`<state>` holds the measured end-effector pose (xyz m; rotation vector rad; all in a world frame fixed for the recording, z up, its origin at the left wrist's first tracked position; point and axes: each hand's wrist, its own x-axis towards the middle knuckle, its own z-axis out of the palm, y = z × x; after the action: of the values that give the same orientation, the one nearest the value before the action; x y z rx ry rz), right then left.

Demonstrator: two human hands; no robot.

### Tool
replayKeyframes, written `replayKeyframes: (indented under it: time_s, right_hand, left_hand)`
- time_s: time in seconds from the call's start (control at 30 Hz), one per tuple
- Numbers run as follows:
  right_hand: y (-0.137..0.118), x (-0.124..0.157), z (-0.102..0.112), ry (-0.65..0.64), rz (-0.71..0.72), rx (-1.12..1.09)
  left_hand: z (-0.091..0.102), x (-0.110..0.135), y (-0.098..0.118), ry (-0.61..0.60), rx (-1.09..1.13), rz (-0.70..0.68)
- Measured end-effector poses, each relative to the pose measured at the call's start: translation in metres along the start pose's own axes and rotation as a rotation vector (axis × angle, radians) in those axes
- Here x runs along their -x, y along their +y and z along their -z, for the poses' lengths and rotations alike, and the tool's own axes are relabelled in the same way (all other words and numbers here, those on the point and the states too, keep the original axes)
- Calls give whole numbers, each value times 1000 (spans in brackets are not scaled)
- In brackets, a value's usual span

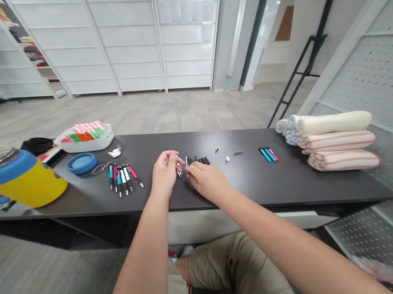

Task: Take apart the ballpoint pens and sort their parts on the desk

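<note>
At centre: left hand point(165, 174), right hand point(208, 179) close together, hold unclear; small black cylindrical parts point(204, 160) likely light, stiff; pinch mid-length.

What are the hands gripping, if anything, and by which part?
It cannot be told: the left hand and right hand have fingertips curled near slim pale pieces, too small to show which is held, or where.

One head camera looks forward and down over the dark table point(252, 183).
</note>
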<state>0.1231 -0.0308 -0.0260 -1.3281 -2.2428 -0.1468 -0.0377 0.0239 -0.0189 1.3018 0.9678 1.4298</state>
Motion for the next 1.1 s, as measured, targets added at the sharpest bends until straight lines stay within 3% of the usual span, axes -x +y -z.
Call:
replayKeyframes:
  time_s: [0.1, 0.2, 0.4, 0.53, 0.67, 0.87, 1.1]
  right_hand:
    - [4, 14, 13, 73, -50, -108]
    - [12, 29, 26, 64, -86, -191]
    - [27, 43, 35, 103, -177, -343]
    - [29, 41, 35, 223, -258, -456]
    - [34, 39, 33, 335, -398, -533]
    - [38, 36, 32, 338, -453, -602]
    - [37, 35, 32, 422, -509, -683]
  left_hand:
    - [-15, 7, 8, -88, 146, 28]
    - [-33, 17, 11, -155, 216, 44]
    - [-57, 31, 1, -239, 294, 82]
    - [-56, 30, -9, -216, 222, 83]
    - [-54, 29, -9, -225, 149, 225]
    - [-54, 30, -1, -348, 243, 420]
    - [-53, 27, 1, -321, 324, 537]
